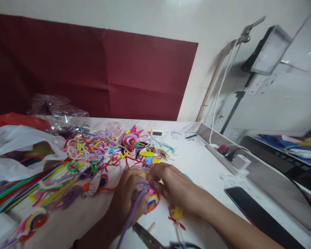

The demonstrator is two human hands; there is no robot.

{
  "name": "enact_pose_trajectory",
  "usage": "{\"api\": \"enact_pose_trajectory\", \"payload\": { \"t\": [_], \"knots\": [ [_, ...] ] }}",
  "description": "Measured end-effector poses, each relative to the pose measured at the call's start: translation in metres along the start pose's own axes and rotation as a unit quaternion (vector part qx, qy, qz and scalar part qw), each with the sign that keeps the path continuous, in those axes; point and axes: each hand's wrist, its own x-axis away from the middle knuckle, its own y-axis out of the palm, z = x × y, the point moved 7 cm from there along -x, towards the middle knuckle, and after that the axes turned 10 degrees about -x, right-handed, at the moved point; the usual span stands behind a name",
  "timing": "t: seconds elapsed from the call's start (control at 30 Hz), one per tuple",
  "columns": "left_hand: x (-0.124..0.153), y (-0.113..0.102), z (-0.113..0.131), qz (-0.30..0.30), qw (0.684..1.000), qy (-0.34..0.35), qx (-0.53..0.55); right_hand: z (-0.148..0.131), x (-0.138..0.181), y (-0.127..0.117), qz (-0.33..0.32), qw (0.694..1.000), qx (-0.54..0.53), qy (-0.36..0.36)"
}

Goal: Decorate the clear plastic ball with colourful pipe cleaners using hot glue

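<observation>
- A person's left hand [126, 199] and right hand [172, 185] meet over a white table [204, 169], working a soft craft piece near its front edge
- The left hand is curled shut around a coiled disc [153, 203] of striped pipe cleaner, which peeks out below the fingers, just above the tabletop
- The right hand is drawn in narrow, its fingertips pinching what looks like the upper end of a purple pipe cleaner [131, 218]; the stem trails down past the left wrist towards the camera
- The exact contact point is hidden between the two hands
- Judged from this grip, the work goes best with the disc pinned flat in the left hand while the right makes short, tight turns close to the coil, so the wire core bends cleanly and the rings do not spring apart
- A loose pile of bent pipe cleaners [88, 148] lies just behind the hands, with straight pipe cleaners [15, 193] fanned out to the left beside a plastic bag [15, 148]
- Scissors [145, 237] lie close to the trailing stem, a small yellow piece [176, 212] under the right wrist
- A phone [254, 211] and a power strip [228, 155] sit well apart to the right
</observation>
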Motion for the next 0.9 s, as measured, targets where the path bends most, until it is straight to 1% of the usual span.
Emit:
{"api": "enact_pose_trajectory", "payload": {
  "t": [0.07, 0.2, 0.33, 0.53, 0.7, 0.9],
  "knots": [
    [-0.001, 0.000, 0.002, 0.002, 1.000, 0.016, -0.003, -0.002, 0.001, 0.001, -0.007, 1.000, 0.020, -0.002],
    [-0.003, -0.002, 0.006, 0.022, 1.000, 0.022, -0.004, -0.004, 0.004, 0.005, -0.025, 0.997, 0.075, -0.014],
    [-0.004, -0.003, 0.008, 0.026, 0.999, 0.022, 0.007, -0.006, 0.011, 0.008, -0.019, 0.996, 0.081, -0.037],
    [-0.006, -0.004, 0.010, 0.027, 0.999, 0.040, 0.005, -0.004, 0.023, 0.008, 0.002, 0.998, 0.035, -0.047],
    [-0.005, -0.002, 0.006, 0.008, 0.999, 0.031, 0.007, 0.000, 0.029, 0.007, 0.036, 0.997, -0.026, -0.066],
    [-0.002, 0.000, 0.000, 0.016, 0.999, 0.033, 0.001, 0.016, 0.033, 0.005, 0.083, 0.988, -0.110, -0.074]
  ]
}}
